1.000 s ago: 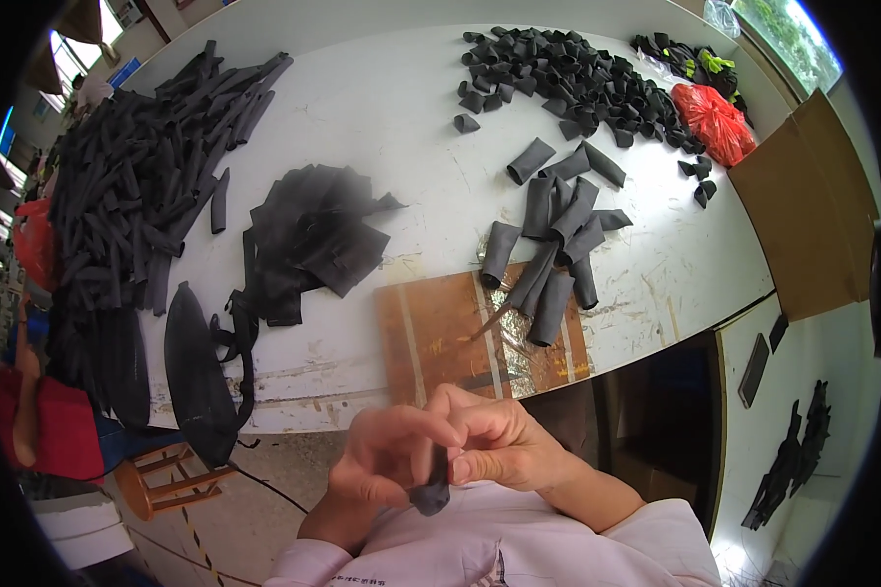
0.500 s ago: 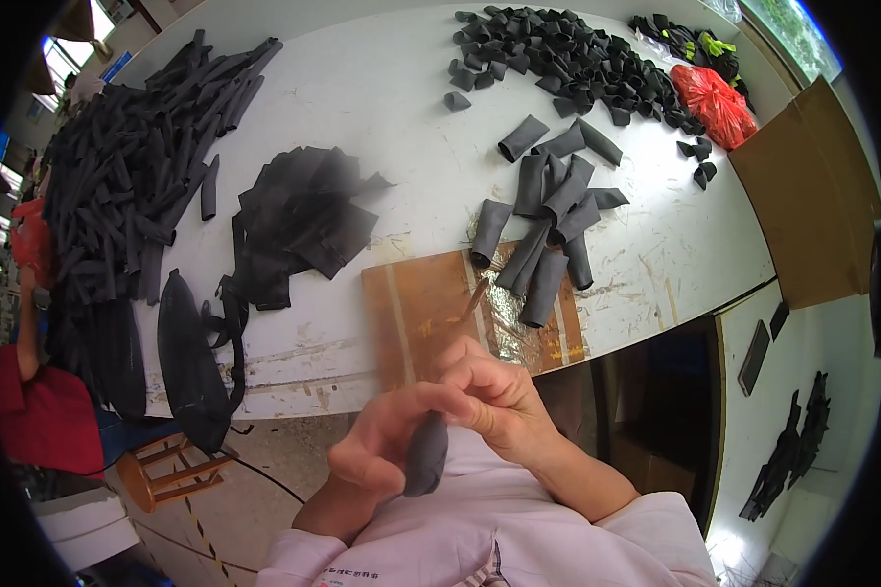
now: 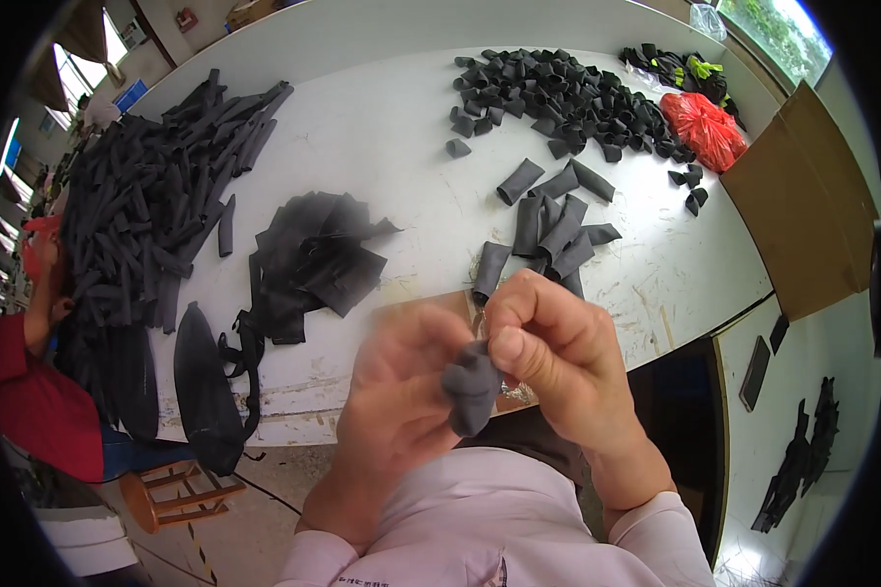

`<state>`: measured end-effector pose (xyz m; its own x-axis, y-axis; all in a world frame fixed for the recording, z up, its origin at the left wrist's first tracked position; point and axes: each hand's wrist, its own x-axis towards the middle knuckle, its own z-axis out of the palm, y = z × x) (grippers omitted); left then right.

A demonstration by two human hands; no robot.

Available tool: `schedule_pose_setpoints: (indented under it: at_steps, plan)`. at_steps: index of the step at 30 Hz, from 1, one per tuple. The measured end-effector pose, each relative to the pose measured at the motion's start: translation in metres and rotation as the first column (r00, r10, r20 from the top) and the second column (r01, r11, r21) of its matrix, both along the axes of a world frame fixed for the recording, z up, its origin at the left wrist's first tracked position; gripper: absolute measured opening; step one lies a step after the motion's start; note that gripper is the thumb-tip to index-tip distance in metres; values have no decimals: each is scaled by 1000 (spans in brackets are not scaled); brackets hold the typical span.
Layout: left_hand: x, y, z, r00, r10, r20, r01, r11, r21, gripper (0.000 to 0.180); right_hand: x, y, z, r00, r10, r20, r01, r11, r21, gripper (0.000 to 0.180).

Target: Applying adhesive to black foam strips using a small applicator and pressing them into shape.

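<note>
A small dark grey fabric tube (image 3: 472, 389) is bunched between my hands, above the table's front edge. My right hand (image 3: 570, 357) pinches its upper edge between thumb and forefinger. On its other side my left hand (image 3: 392, 396), partly smeared by motion, is curled with fingers against the cloth. Just beyond my hands lies a loose group of dark grey fabric tubes (image 3: 558, 230). Under my hands a brown cardboard sheet (image 3: 421, 311) shows in part, mostly hidden by them.
A pile of long dark tubes (image 3: 132, 210) covers the table's left. Flat black fabric pieces (image 3: 318, 254) lie left of centre. Several short rolled pieces (image 3: 568, 98) spread at the back, near a red plastic bag (image 3: 705, 129) and a cardboard box (image 3: 803, 205). A person in red (image 3: 39, 391) sits at left.
Both hands have risen and moved forward over the cardboard with the fabric tube. My right hand has shifted right and now pinches its upper edge. The view has tilted slightly.
</note>
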<state>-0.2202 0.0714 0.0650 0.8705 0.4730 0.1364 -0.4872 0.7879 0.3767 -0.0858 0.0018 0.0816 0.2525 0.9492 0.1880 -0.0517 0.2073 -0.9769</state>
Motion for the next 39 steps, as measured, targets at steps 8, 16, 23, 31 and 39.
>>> schedule_pose_setpoints:
  at_steps: [8,16,23,31,39]
  plan:
    - [16,23,-98,991,-125,-43,75,796,-601,33,26,13,-97,827,67,-559,-280,910,-305,21]
    - [16,18,-55,652,685,-325,-158,542,826,35,33,26,-90,972,169,-164,-215,922,-322,22]
    - [15,0,-44,683,721,-116,-524,594,610,6,21,17,-42,789,-110,604,44,991,124,26]
    - [25,8,-68,818,509,-267,-361,817,450,18,29,12,-91,537,-13,843,-46,998,44,12]
    - [38,19,-51,696,598,-397,170,400,901,10,25,6,-124,782,-69,619,-32,988,150,20]
